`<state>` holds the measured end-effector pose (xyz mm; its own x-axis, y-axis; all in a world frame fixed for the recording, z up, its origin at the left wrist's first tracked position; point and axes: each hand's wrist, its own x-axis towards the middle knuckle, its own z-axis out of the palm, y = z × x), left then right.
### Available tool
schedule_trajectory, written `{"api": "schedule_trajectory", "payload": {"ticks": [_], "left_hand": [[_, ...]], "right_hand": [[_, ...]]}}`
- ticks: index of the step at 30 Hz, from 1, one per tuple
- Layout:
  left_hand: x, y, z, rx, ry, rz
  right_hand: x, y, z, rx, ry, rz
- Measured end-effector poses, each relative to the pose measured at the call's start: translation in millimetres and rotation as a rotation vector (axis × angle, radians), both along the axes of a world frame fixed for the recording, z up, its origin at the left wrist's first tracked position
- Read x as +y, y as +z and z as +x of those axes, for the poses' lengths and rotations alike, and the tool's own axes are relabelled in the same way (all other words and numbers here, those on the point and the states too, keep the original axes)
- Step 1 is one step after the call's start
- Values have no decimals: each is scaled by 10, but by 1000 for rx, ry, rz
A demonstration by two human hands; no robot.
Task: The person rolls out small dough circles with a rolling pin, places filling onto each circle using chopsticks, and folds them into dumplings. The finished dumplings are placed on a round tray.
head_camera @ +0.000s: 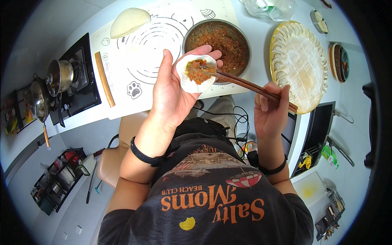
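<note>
On the open palm of my left hand (171, 88) rests a round dough wrapper (188, 86) with reddish-orange filling (197, 73) on its middle. My right hand (271, 113) grips a pair of brown chopsticks (248, 86), whose tips touch the filling. Just beyond the left fingers stands a metal bowl (248, 55) of the same kind of filling. A large piece of dough (130, 24) lies on the printed pastry mat (141, 72), and a wooden rolling pin (104, 80) is along the mat's left side. Folded dumplings (279, 75) ring a floured oval tray (306, 70) at the right.
A gas stove (84, 92) with a saucepan (61, 76) and a lidded pan (39, 99) is at the left. Behind the tray sits a plastic bag (269, 9). A tan chair (125, 134) stands below the counter, and black cables (242, 122) hang near my lap.
</note>
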<state>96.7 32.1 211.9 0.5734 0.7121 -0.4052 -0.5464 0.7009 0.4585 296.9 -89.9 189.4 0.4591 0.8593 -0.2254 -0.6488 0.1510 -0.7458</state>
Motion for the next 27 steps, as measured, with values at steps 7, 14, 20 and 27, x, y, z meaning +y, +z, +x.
{"api": "schedule_trajectory", "payload": {"ticks": [7,14,20,27], "left_hand": [[18,-62,-41,-32,19,-78],[94,-179,-217,-16,145,-118],[59,-192,-284,-29,152,-153],[76,-234,-293,-284,113,-185]], "right_hand": [[-51,110,206,-35,-111,94],[157,-271,258,-838,33,-72],[61,-413,366,-704,4,-287],[-205,-120,187,-352,128,7]]}}
